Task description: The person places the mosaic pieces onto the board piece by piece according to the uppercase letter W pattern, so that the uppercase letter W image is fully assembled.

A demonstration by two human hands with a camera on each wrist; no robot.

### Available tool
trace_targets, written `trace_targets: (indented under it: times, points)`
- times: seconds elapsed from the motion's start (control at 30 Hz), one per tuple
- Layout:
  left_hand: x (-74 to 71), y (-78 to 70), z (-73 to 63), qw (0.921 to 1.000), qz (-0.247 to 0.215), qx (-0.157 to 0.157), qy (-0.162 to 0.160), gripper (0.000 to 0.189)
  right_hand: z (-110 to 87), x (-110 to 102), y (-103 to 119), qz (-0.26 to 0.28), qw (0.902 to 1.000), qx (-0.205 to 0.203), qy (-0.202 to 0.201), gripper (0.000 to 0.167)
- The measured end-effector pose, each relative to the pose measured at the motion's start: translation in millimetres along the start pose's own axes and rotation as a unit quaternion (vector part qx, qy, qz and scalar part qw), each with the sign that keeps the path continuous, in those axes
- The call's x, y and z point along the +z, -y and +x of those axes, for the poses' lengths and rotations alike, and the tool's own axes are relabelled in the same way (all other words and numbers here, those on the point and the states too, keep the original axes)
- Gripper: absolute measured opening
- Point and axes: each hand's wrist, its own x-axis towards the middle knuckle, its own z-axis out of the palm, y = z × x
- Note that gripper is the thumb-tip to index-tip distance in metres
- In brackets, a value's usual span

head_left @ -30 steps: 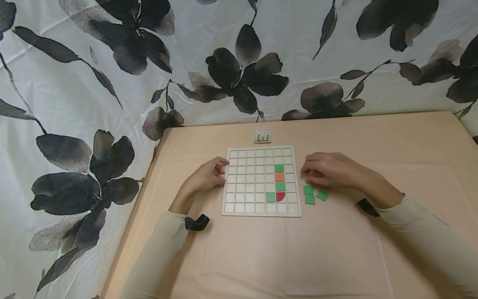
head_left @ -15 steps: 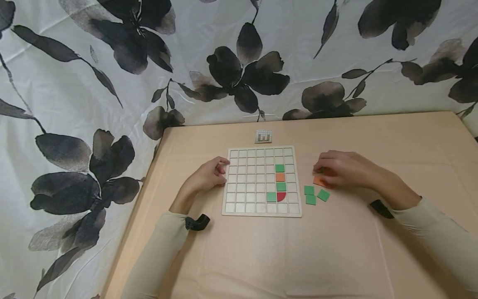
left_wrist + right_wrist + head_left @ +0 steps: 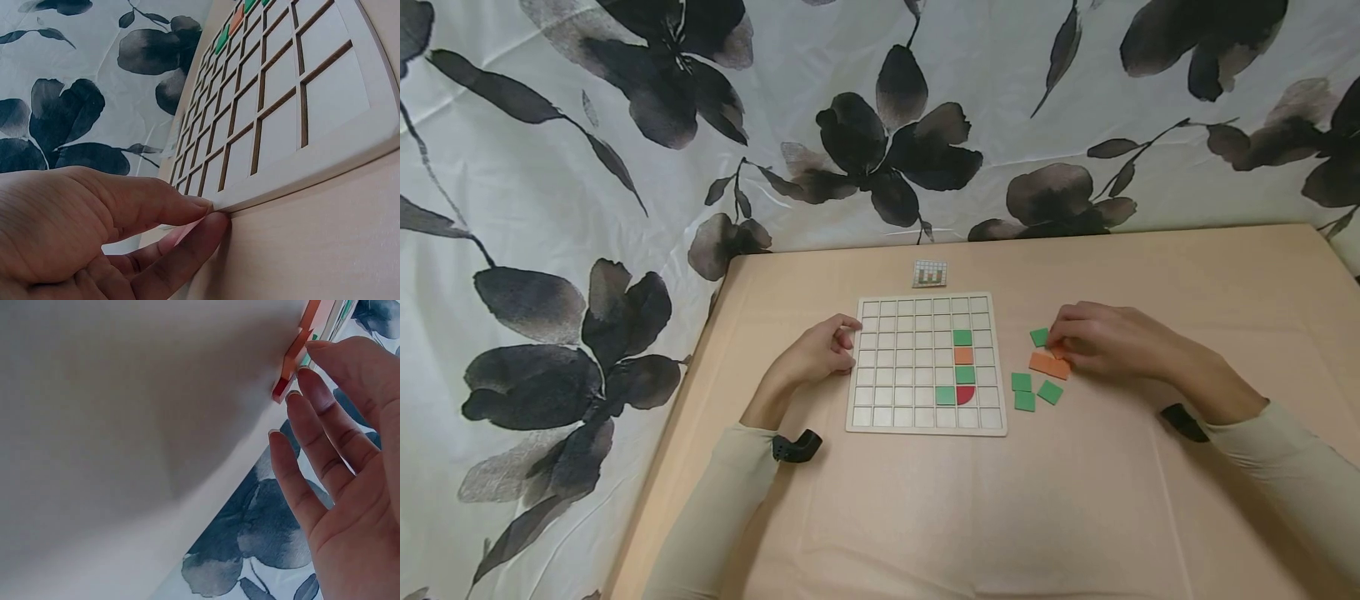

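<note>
A white grid board (image 3: 895,367) lies on the table, holding green tiles (image 3: 962,337), an orange tile (image 3: 963,356) and a red rounded tile (image 3: 965,394) in its right columns. My left hand (image 3: 820,352) pinches the board's left edge between thumb and finger. Right of the board, my right hand (image 3: 1108,337) is over loose tiles, its fingers spread and slightly bent in the right wrist view. Orange tiles (image 3: 1048,365) lie under its fingertips. Beside them, the right wrist view shows a red piece (image 3: 280,392), which the hand hides from the head camera.
Several loose green tiles (image 3: 1023,401) lie between the board and the right hand. A small card with a grid pattern (image 3: 930,273) is behind the board. A floral cloth (image 3: 865,125) hangs along the table's far and left sides.
My right hand has moved right, away from the board. Orange tiles and another green tile now show where it was. The left hand stays at the board's edge.
</note>
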Motion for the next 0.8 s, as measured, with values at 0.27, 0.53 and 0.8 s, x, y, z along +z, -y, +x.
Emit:
trace_targets:
  times: [0.27,0.53,0.8]
  points:
    - [-0.3,-0.7,-0.9,1.0,0.001,0.0,0.0,0.058,-4.6,-4.8,-2.3,0.008,0.9996,0.02,0.016,0.027]
    - [-0.4,-0.9,-0.6,1.0,0.005,0.002,0.0,0.058,-4.3,-4.5,-3.3,0.003,0.9987,0.037,0.035,0.025]
    - [0.0,-1.2,-1.3,1.0,0.005,0.0,0.0,0.057,-3.0,-6.1,-3.9,-0.011,0.9972,0.054,0.051,0.023]
